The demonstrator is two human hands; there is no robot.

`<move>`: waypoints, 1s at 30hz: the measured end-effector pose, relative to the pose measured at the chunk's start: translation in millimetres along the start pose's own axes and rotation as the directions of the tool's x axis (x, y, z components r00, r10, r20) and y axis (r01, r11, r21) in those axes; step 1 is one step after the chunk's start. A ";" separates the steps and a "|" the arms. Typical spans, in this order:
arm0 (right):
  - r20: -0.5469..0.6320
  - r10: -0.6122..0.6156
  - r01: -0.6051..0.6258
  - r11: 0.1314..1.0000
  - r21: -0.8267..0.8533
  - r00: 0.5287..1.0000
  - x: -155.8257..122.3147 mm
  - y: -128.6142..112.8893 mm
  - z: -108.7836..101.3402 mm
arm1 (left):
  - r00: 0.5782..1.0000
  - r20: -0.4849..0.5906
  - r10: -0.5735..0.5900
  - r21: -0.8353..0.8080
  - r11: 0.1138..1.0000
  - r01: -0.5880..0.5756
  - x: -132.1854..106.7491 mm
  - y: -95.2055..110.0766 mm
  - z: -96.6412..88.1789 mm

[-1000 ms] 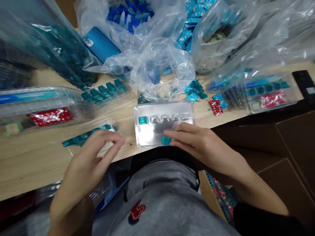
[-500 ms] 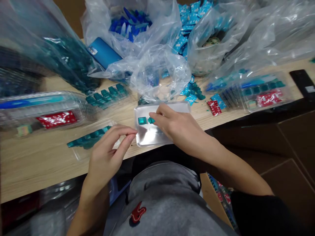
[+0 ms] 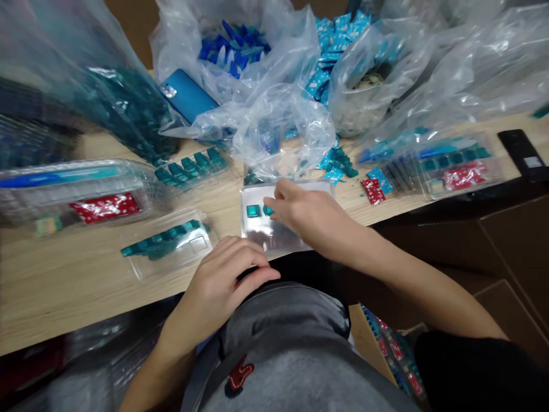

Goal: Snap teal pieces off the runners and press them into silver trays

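Wooden table [image 3: 55,286]; tray's [image 3: 281,237] long axis runs left-right.

Tray [image 3: 258,230]: silvery, smooth, glossy. Teal piece [image 3: 253,211]: translucent, shiny. Tabletop [image 3: 72,280]: pale wood grain, matt. Bag [image 3: 253,117]: clear crinkled plastic. Garment [image 3: 291,349]: matt cloth.

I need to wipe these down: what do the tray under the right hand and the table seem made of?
Tray: glossy, silvery, perhaps plastic or metal; glare shows the shine but leaves it open.
Table: pale wood or wood-look board, fairly matte, judging by its streaky grain.
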State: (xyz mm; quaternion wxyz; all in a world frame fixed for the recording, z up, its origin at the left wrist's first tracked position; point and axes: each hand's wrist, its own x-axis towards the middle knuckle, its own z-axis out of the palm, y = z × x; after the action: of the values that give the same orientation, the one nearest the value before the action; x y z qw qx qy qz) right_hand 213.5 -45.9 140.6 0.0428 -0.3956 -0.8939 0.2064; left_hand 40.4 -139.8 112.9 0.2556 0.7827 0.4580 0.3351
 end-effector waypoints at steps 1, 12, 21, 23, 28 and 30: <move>-0.083 0.009 0.003 0.989 0.149 0.997 -2.1 6.4 -0.8 | 1.000 -0.023 0.013 0.016 1.000 -0.012 5.0 0.7 0.4; -0.092 0.086 0.074 0.194 0.978 0.992 -41.0 20.5 -1.0 | 0.976 -0.163 0.145 0.126 0.984 -0.125 67.0 19.4 20.5; -0.318 0.272 0.163 0.470 0.868 0.908 -48.2 26.5 5.5 | 0.946 -0.306 0.109 0.074 0.993 -0.090 63.0 11.2 28.5; -0.399 0.261 0.172 0.607 0.776 0.879 -44.2 27.7 10.8 | 0.936 -0.315 0.158 0.131 0.984 -0.122 64.3 4.3 29.2; -0.491 0.071 0.198 0.858 0.474 0.868 -30.3 42.9 21.2 | 0.976 -0.187 0.113 0.157 0.984 -0.084 59.6 -14.8 14.0; -0.436 0.001 0.160 0.929 0.333 0.900 -26.8 46.1 19.8 | 0.967 -0.254 0.030 0.122 0.993 0.002 52.2 -21.4 6.7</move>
State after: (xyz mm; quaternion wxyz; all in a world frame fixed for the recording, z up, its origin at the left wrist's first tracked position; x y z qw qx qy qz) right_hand 258.9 -44.2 106.4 0.3184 -0.3791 -0.8248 0.2732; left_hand 52.3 -84.4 108.7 0.1440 0.7503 0.5011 0.4065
